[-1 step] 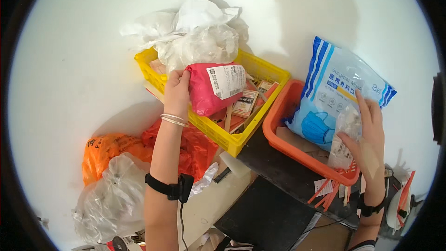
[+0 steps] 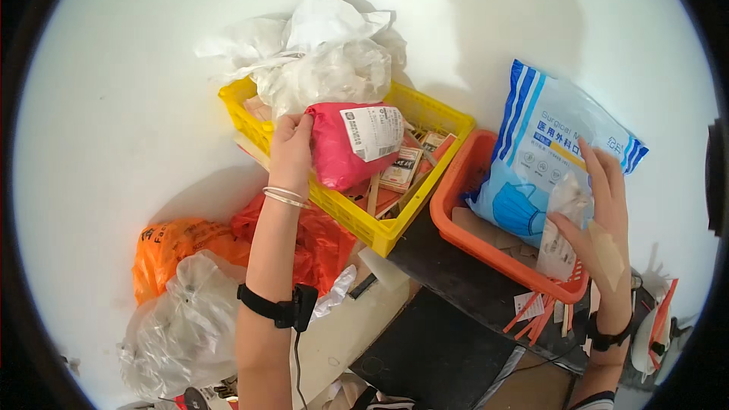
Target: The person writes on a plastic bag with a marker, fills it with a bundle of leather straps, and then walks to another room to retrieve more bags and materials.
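My left hand (image 2: 290,156) pinches the left edge of a bright pink plastic parcel (image 2: 340,163) with a white label. The parcel is over the yellow basket (image 2: 383,237). My right hand (image 2: 601,220) has its fingers stretched apart. Its thumb overlaps a small crumpled clear plastic packet (image 2: 558,254), which stands in the orange basket (image 2: 490,258). The fingertips lie over a large blue and white bag of surgical masks (image 2: 531,148) that leans upright in the same basket; contact there is hard to tell.
White and clear plastic bags (image 2: 326,61) heap over the yellow basket's back, above small boxes (image 2: 400,169). Left of it lie an orange bag (image 2: 182,247), a red bag (image 2: 323,243) and a translucent bag (image 2: 186,326). Red strips (image 2: 538,319) lie before the orange basket.
The fingers of my right hand have shifted slightly up and left over the mask bag. My left hand and the pink parcel are almost unmoved.
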`<state>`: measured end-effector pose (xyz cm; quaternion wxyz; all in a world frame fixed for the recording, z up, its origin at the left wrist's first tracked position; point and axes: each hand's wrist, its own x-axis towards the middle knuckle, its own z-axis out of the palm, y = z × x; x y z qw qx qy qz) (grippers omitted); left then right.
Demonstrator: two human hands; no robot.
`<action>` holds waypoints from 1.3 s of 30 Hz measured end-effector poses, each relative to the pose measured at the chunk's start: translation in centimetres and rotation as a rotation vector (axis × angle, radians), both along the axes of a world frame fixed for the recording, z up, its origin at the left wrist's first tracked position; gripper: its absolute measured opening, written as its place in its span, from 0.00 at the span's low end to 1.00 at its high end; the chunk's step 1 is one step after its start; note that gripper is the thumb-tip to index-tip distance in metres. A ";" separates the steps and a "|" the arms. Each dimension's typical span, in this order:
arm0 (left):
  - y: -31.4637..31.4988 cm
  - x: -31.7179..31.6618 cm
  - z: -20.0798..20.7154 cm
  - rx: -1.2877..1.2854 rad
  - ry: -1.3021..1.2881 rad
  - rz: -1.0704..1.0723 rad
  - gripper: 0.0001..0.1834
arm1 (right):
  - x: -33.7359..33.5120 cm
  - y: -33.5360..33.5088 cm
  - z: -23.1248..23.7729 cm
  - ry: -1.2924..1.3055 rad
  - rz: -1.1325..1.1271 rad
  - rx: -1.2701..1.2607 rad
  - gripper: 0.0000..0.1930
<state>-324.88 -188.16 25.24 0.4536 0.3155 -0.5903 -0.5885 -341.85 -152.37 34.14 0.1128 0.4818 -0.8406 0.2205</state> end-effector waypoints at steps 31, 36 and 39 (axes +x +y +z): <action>5.8 2.2 3.5 -0.648 0.246 0.164 0.09 | 0.5 -18.2 -3.5 -1.227 0.307 -0.290 0.32; 11.5 8.4 8.6 -0.193 0.704 -0.012 0.12 | -0.8 -13.3 -0.1 -0.466 0.157 -0.289 0.29; 15.5 11.7 6.4 -0.011 0.759 -0.168 0.11 | 5.7 -5.0 3.9 -0.599 0.374 -0.181 0.33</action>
